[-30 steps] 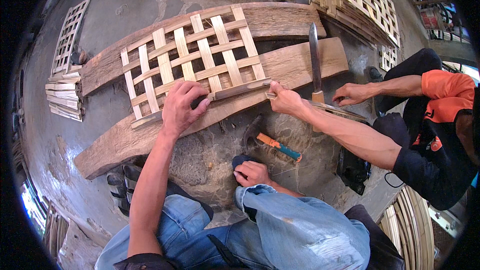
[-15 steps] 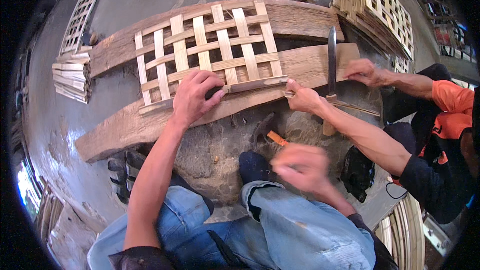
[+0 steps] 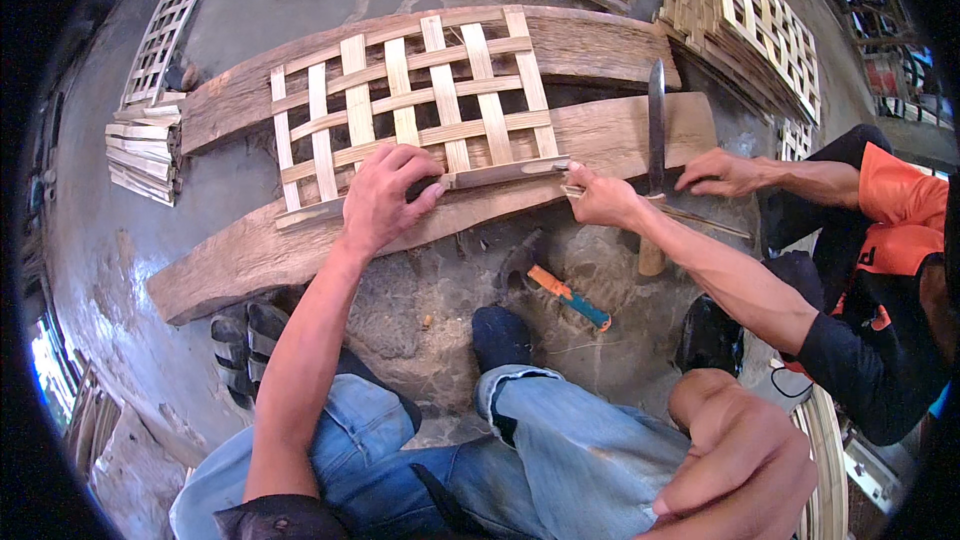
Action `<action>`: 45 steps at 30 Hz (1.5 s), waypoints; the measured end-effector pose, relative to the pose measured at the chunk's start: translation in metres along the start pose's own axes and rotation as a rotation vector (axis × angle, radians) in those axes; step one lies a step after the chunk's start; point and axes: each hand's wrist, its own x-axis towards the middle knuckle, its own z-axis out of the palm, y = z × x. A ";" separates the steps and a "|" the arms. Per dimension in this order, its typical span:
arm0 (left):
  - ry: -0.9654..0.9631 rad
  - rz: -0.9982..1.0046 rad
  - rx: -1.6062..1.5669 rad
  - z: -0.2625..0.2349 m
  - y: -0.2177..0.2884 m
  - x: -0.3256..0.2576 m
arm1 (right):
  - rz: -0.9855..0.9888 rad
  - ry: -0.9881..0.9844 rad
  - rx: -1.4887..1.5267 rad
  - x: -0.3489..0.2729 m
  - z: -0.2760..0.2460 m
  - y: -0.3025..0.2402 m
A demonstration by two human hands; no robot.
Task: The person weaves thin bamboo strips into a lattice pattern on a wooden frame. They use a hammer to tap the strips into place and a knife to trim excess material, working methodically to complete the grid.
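My left hand (image 3: pixel 385 198) is closed over the near edge strip of a woven bamboo lattice panel (image 3: pixel 405 120), pressing it on a plank. A dark thing shows partly under its palm. My right hand (image 3: pixel 745 450) is raised over my right thigh, fingers curled and pinched together; whatever lies in them is hidden. On the floor between my feet and the plank lies a hammer-like tool (image 3: pixel 568 297) with an orange and teal handle. At the panel's right end, a co-worker's hand (image 3: pixel 605 195) pinches thin slivers by the edge strip.
Two thick wooden planks (image 3: pixel 230 265) support the panel. A long knife (image 3: pixel 657 125) stands upright at the right, near the co-worker's other hand (image 3: pixel 720 173). Stacked lattice panels (image 3: pixel 745 30) sit at the back right, and cut strips (image 3: pixel 143 155) at the left.
My right hand has moved from beside the tool's handle toward the lower right, leaving the handle uncovered. My left hand stays on the panel. The co-worker's farther hand has shifted slightly toward me.
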 end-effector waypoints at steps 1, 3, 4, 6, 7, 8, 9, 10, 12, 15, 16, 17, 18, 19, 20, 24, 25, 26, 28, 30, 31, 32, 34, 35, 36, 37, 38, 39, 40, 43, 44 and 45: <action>-0.003 -0.001 -0.003 0.000 0.001 0.001 | -0.005 0.003 -0.011 0.000 0.000 -0.001; -0.001 0.004 -0.006 0.000 0.002 0.002 | -0.013 0.007 -0.018 0.000 -0.001 -0.005; 0.003 0.012 -0.006 0.000 0.002 0.002 | -0.015 0.010 -0.018 0.001 -0.002 -0.006; 0.002 0.012 -0.007 0.000 0.001 0.002 | -0.028 0.016 -0.023 0.001 -0.003 -0.008; -0.003 0.005 -0.007 0.000 0.001 0.001 | -0.033 0.020 -0.017 0.001 -0.002 -0.007; -0.008 -0.003 -0.008 0.000 0.000 0.000 | -0.030 0.022 -0.017 0.002 -0.002 -0.004; -0.004 0.003 -0.002 0.000 0.000 0.000 | -0.036 0.025 -0.020 0.002 -0.003 -0.005; 0.000 0.007 0.005 0.000 0.001 0.000 | -0.040 0.023 -0.019 0.002 -0.003 -0.005; 0.012 0.010 0.007 -0.001 0.001 -0.002 | -0.042 0.025 -0.008 0.003 -0.001 -0.006; 0.014 0.011 -0.021 -0.004 0.007 0.003 | -0.036 0.041 0.006 0.003 0.003 -0.011; 0.015 0.022 -0.021 -0.004 0.005 0.005 | -0.047 0.049 0.009 0.004 0.003 -0.010; 0.016 0.033 -0.021 0.000 0.002 0.002 | -0.042 0.058 0.016 0.002 0.006 -0.008; 0.017 0.048 -0.017 0.000 0.001 0.003 | -0.042 0.067 0.027 0.000 0.008 -0.003; 0.020 0.036 -0.030 -0.001 0.005 0.004 | -0.008 0.090 0.015 -0.002 0.012 0.009; 0.016 0.030 -0.038 -0.001 0.005 0.006 | 0.041 0.113 -0.012 -0.005 0.018 0.030; 0.027 0.013 -0.006 -0.003 -0.002 -0.004 | 0.496 0.197 -0.131 -0.043 0.057 0.165; 0.027 0.018 -0.010 -0.002 -0.001 -0.001 | 0.734 0.288 -0.020 -0.056 0.065 0.186; 0.044 0.051 -0.043 0.000 -0.001 0.002 | 0.766 0.337 -0.035 -0.069 0.067 0.205; 0.109 0.018 -0.161 -0.006 0.004 0.004 | 0.778 0.429 -0.013 -0.084 0.071 0.234; 0.246 -0.032 -0.187 -0.010 -0.006 0.001 | 0.778 0.516 0.075 -0.093 0.071 0.239; 0.301 -0.068 -0.161 -0.018 -0.014 0.001 | 0.761 0.550 0.101 -0.096 0.070 0.238; 0.356 -0.102 -0.136 -0.026 -0.023 0.000 | 0.745 0.585 0.125 -0.099 0.070 0.235; 0.500 -0.203 -0.120 -0.046 -0.047 -0.003 | 0.747 0.636 0.177 -0.104 0.071 0.228; 0.538 -0.235 -0.099 -0.056 -0.058 -0.007 | 0.768 0.657 0.202 -0.109 0.072 0.226; 0.576 -0.265 -0.083 -0.065 -0.067 -0.010 | 0.790 0.679 0.222 -0.114 0.072 0.224; 0.597 -0.269 -0.078 -0.071 -0.076 -0.015 | 0.794 0.660 0.223 -0.121 0.072 0.226; 0.616 -0.272 -0.073 -0.076 -0.085 -0.020 | 0.797 0.653 0.218 -0.128 0.074 0.226; 0.638 -0.273 -0.071 -0.079 -0.093 -0.024 | 0.798 0.647 0.208 -0.130 0.074 0.225; 0.658 -0.275 -0.093 -0.082 -0.100 -0.028 | 0.799 0.642 0.199 -0.132 0.076 0.224; 0.703 -0.285 -0.145 -0.085 -0.110 -0.034 | 0.782 0.631 0.199 -0.135 0.079 0.223; 0.708 -0.292 -0.148 -0.085 -0.112 -0.036 | 0.779 0.640 0.214 -0.136 0.080 0.223; 0.713 -0.300 -0.153 -0.086 -0.109 -0.035 | 0.777 0.648 0.226 -0.137 0.080 0.224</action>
